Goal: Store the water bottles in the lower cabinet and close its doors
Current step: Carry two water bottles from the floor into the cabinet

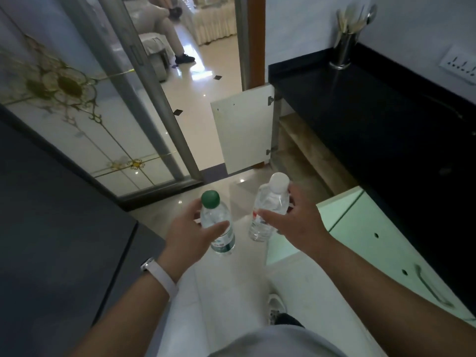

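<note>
My left hand [189, 231] grips a clear water bottle with a green cap [219, 222], held upright above the floor. My right hand [296, 222] grips a second clear bottle with a white cap [270, 204], tilted slightly. Both bottles hang in front of the lower cabinet [301, 150], whose wooden shelves show under the black counter. Its far door [244, 130] stands swung open toward the doorway. Its near door [381, 243], pale green with a metal handle, is open to my right, just beside my right forearm.
A black countertop [360, 112] carries a steel cutlery holder [343, 47] at the back, with a wall socket [461, 65] beside it. A sliding glass door with gold pattern [85, 119] is at left, a dark surface [51, 240] at lower left. A seated person's legs [175, 34] show beyond the doorway.
</note>
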The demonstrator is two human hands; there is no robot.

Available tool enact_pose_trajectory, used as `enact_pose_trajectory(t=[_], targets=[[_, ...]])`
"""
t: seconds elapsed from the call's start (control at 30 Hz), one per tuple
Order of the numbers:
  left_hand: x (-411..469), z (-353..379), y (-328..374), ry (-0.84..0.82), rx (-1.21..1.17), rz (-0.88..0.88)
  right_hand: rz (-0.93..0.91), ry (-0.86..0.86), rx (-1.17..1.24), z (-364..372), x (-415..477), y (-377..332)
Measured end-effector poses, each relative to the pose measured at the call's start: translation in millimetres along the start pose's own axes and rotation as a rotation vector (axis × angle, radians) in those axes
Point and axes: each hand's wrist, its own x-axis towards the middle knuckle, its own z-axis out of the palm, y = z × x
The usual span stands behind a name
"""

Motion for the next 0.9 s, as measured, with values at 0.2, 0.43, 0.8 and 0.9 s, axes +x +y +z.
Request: enact_pose_trajectory(t=[0.2, 0.43, 0.8, 0.9], targets=[[66.3, 15.9, 21.2, -0.046, -0.012, 0.010, -0.017, 0.002, 0.002, -1.7, 68.2, -0.5], [137.0, -0.6, 6.8, -0.079, 0.024, 0.080, 0.030, 0.071, 0.004, 19.6, 123.1, -5.7], [299.8, -51.9, -30.0, -0.357, -0.068, 0.122, 0.140, 0.474, -0.103, 95.2, 210.4, -40.3], [347.0, -62.5, -38.9, -0.451, -0.068, 0.120, 0.152, 0.524, -0.118, 114.8, 227.7, -56.2]])
